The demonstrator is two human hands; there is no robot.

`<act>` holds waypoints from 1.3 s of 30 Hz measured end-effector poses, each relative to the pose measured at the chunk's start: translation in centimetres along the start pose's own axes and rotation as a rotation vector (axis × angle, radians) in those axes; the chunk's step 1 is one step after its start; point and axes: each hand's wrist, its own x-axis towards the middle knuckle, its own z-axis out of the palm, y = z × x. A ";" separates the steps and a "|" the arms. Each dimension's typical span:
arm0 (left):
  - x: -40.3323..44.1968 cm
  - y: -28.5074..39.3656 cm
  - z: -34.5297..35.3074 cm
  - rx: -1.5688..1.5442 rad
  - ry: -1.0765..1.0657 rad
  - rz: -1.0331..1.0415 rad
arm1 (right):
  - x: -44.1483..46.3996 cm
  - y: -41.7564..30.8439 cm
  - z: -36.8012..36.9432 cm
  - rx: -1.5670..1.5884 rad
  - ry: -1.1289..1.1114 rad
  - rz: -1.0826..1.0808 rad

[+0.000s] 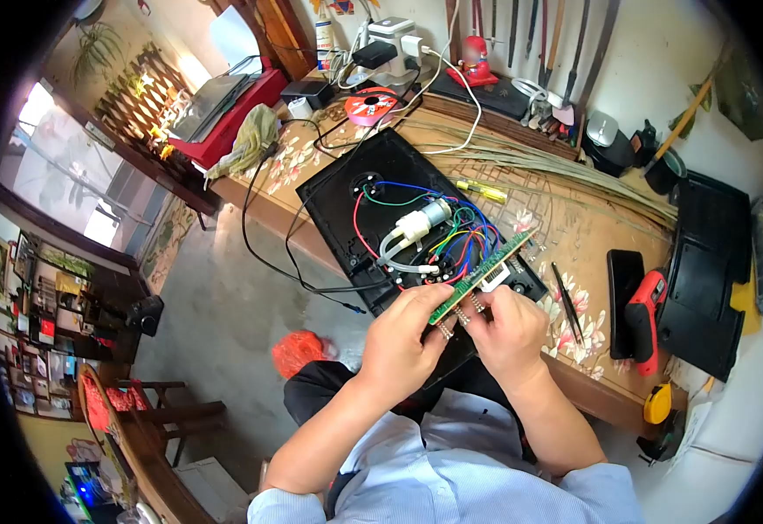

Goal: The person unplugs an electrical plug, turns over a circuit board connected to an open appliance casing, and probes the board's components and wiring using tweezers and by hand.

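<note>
Count, hands and bench. Hands: two, left hand point(402, 342) and right hand point(510, 325). Circuit board point(477, 279): one. Coil springs point(445, 330) under it: at least three (fingers hide part of the row, so no firm total). Open black casing point(333, 194): one. Motor point(436, 212): one. Coloured wires: many, too tangled to number. Tweezers point(567, 299): one pair. Phone point(626, 301): one. Red-and-black tool point(648, 319): one. Tape measure point(658, 403): one. Orange-red spool point(370, 106): one.
</note>
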 end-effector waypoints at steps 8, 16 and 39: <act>-1.5 -1.3 1.3 0.121 0.133 0.215 | -0.6 1.0 -0.2 -0.096 -0.091 -0.149; -2.4 -2.0 1.9 0.068 0.171 0.217 | -1.0 1.9 0.3 -0.140 -0.067 -0.247; -2.6 -2.2 2.2 0.112 0.252 0.305 | 0.1 -0.8 -6.1 1.048 -0.523 1.203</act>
